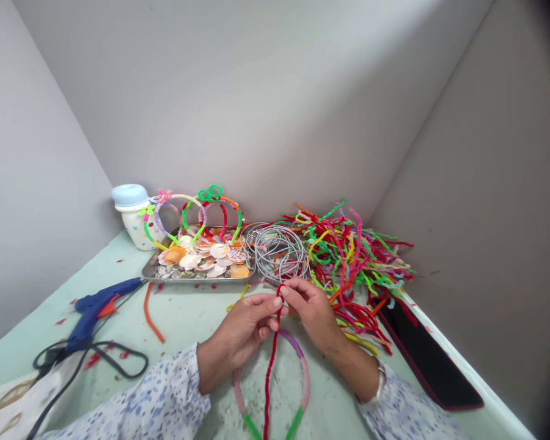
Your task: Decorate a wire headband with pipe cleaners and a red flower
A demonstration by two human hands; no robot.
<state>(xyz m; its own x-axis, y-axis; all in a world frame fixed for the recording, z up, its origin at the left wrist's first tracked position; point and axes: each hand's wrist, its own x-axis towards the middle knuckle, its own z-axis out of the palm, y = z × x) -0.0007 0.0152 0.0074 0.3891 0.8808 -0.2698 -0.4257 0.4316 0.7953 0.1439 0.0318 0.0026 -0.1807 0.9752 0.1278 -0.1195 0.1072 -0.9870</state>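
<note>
A red pipe cleaner (270,373) hangs from my fingertips, its long end running down towards me. My left hand (245,324) pinches it from the left, thumb against forefinger. From the right, my right hand (311,311) grips its upper end with thumb and fingers, where a small bend shows. Under the hands, on the table, lies a headband (306,385) wrapped in purple, pink and green. Part of its arch is hidden behind my hands.
A metal tray (201,280) holds seashells (190,261), with wrapped headbands (224,214) standing in it. Behind my hands sit a coil of grey wire (282,250) and a pile of pipe cleaners (348,256). A blue glue gun (89,311), a white jar (137,223) and a black strip (433,357) lie around.
</note>
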